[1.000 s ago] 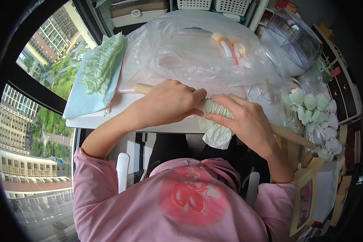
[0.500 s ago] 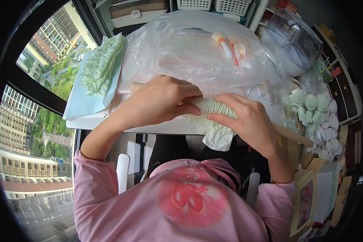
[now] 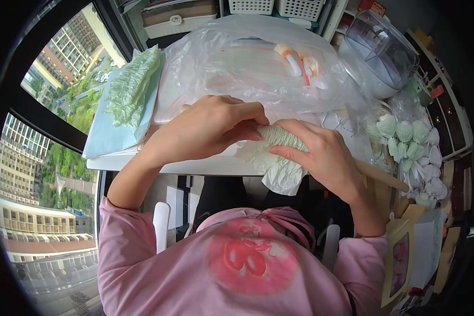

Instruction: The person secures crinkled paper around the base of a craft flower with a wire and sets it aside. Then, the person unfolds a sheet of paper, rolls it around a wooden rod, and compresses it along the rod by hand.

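Note:
A pale wooden rod point(image 3: 380, 174) runs slantwise across the front of the table, largely hidden by my hands. Pale green crinkled paper point(image 3: 282, 138) is bunched around it, with a loose flap hanging over the table's front edge. My right hand point(image 3: 321, 150) is closed around the paper and rod, thumb below and fingers above. My left hand point(image 3: 221, 126) is closed at the paper's left end, thumb and fingertips pinching near it. Another crinkled green sheet point(image 3: 133, 87) lies on light blue sheets point(image 3: 116, 138) at the table's left.
Clear plastic sheeting point(image 3: 231, 68) covers much of the white table point(image 3: 205, 167), with small orange-and-white items point(image 3: 295, 63) on it. A clear-lidded container point(image 3: 382, 50) stands at the back right. Bagged green and white bundles point(image 3: 405, 131) are at right, a window at left.
The bunched paper first showed more of its length between my hands, then less. My left hand has shifted slightly and its fingers lifted a little. The paper flap has spread to the left.

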A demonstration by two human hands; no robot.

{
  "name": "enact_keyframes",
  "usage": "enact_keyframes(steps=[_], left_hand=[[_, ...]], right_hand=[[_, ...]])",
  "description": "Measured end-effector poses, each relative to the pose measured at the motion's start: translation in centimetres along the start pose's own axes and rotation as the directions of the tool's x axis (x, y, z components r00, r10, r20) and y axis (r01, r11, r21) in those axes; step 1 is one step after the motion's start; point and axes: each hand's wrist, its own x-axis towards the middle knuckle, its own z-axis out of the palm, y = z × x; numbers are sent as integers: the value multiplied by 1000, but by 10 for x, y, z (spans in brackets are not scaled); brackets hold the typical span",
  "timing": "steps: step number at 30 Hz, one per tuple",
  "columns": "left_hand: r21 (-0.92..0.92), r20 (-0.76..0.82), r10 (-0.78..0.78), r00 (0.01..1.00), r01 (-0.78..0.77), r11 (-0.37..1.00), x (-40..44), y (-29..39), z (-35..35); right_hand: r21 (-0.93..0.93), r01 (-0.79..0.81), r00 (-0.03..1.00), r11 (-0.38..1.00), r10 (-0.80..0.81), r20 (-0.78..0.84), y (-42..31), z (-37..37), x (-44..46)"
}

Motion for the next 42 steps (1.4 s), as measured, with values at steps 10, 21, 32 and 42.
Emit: enact_keyframes(steps=[10, 21, 32, 42], left_hand=[[101, -245, 160, 956, -139, 985, 0, 1, 30], [66, -551, -18, 834, 65, 996, -45, -13, 54], [-937, 260, -209, 943, 299, 183, 10, -10, 69], [-965, 217, -330, 919, 254, 73, 13, -12, 91]], right_hand=[[41, 27, 998, 999, -24, -60, -4, 5, 9], [404, -181, 981, 896, 137, 136, 8, -15, 11], [233, -134, 990, 963, 141, -11, 10, 15, 23], [204, -89, 994, 975, 101, -48, 23, 22, 28]])
